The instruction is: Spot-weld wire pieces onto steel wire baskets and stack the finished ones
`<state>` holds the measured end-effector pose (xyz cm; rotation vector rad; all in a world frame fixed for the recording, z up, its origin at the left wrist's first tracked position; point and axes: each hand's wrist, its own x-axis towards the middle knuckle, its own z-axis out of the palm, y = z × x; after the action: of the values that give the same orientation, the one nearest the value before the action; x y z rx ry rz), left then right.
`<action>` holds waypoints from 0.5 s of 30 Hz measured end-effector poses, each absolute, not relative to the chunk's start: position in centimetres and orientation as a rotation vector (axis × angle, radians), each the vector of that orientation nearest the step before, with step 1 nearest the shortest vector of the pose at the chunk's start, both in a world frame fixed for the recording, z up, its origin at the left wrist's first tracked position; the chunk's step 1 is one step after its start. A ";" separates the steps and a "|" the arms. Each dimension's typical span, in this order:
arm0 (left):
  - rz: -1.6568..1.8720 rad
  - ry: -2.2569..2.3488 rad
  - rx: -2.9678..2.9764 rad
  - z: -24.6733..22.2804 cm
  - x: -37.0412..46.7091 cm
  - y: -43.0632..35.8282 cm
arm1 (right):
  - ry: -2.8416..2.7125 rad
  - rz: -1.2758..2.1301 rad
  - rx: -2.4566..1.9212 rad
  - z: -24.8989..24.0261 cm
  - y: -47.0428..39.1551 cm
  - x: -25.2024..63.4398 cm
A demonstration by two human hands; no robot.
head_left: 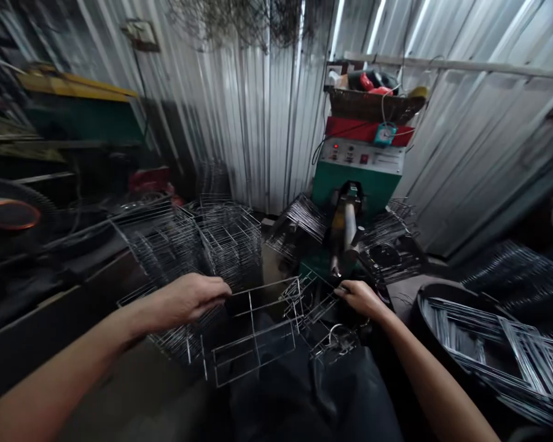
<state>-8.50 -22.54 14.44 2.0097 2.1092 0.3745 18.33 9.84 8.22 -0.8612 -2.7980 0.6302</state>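
Note:
A rectangular wire frame [253, 331] with crossed bars hangs over the dark-covered lap. At its upper left corner my left hand [191, 297] is closed around the wire. My right hand [362, 299] is on the right, its fingers pinched together just below the arm of the green welding machine [357, 178]. What those fingers hold is too small to make out. Between the hands, beyond the frame, lie smaller bent wire pieces [336, 341], one with a ring.
Stacks of wire racks [230, 239] stand at the left. A round black tub [424, 319] of wire rectangles sits at the right. More wire bundles [304, 218] flank the machine. Behind rises a corrugated metal wall [258, 123]. A fan [9, 212] is at far left.

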 end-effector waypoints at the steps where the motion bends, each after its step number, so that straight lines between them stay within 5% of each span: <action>1: 0.400 2.109 1.941 14.8 -8.6 -23.3 | -2.717 0.730 -0.860 7.8 9.0 17.6; 6: 0.317 2.004 1.865 14.6 -6.8 -25.4 | -2.329 1.113 -0.946 5.2 5.3 14.3; 15: 0.367 2.395 1.409 14.1 -14.4 -28.8 | -2.119 1.163 -1.030 2.8 6.0 16.0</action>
<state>-14.45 -28.79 14.08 1.4085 2.3946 0.3668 16.01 5.95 2.83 -1.0299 -2.1189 1.1635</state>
